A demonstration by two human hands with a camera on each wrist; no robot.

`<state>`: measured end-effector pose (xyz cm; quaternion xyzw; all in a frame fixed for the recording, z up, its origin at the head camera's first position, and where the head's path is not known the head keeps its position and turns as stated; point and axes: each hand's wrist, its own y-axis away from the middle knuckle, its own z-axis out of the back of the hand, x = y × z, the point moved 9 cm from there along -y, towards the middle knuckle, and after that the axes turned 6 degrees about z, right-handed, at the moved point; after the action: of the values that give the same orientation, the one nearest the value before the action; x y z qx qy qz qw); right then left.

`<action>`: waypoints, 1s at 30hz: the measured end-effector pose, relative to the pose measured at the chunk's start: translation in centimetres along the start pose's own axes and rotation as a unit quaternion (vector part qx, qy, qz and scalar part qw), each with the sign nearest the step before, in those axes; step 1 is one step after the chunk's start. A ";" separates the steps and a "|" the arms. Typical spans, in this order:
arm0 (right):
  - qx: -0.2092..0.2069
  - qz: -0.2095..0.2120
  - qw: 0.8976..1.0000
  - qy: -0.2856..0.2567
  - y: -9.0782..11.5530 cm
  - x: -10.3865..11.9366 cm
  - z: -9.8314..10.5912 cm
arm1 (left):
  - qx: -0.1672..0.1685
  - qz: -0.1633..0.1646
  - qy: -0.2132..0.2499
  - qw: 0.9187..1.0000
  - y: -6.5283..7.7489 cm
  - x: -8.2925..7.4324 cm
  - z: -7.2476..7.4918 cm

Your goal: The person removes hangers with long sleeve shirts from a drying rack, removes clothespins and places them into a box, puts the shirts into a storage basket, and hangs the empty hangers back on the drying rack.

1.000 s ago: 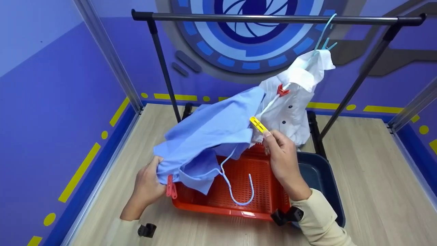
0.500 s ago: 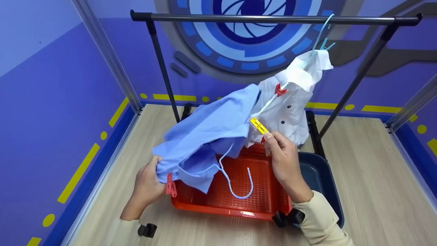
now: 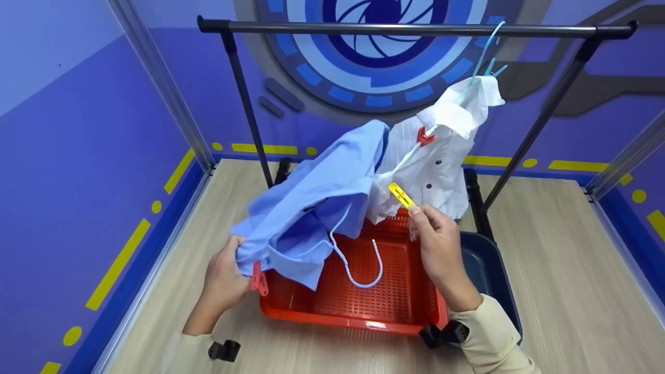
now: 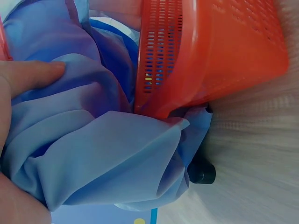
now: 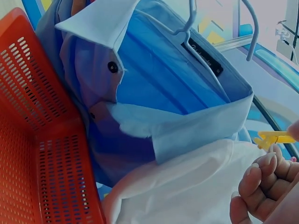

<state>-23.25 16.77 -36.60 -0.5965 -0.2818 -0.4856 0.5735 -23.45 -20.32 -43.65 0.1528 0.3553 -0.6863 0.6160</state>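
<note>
A blue collared shirt is held up over the orange basket, gripped at its left shoulder by my left hand. Inside it sits a pale hanger, its hook pointing down toward me in the head view. A red clothespin is clipped on the shirt right beside my left hand. My right hand pinches a yellow clothespin between thumb and fingers, just right of the shirt's collar. In the right wrist view the shirt's collar stands open, with a black label inside.
An orange perforated basket stands below the shirt, with a dark blue tray to its right. Behind, a white shirt with a red clothespin hangs from a black rack on a light blue hanger.
The blue shirt's far end has swung left and slightly up, and the hanger hook has risen with it. My right hand has shifted a little right with the yellow clothespin, away from the shirt.
</note>
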 end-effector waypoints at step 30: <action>0.002 -0.032 0.995 0.095 0.8 -3.5 3.6 | 0.008 0.063 0.037 0.997 -0.2 -0.1 -0.2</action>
<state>-22.95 20.83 -39.65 -0.5370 -0.2464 -0.5575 0.5831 -23.63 -20.10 -43.66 0.2055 0.3619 -0.6428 0.6431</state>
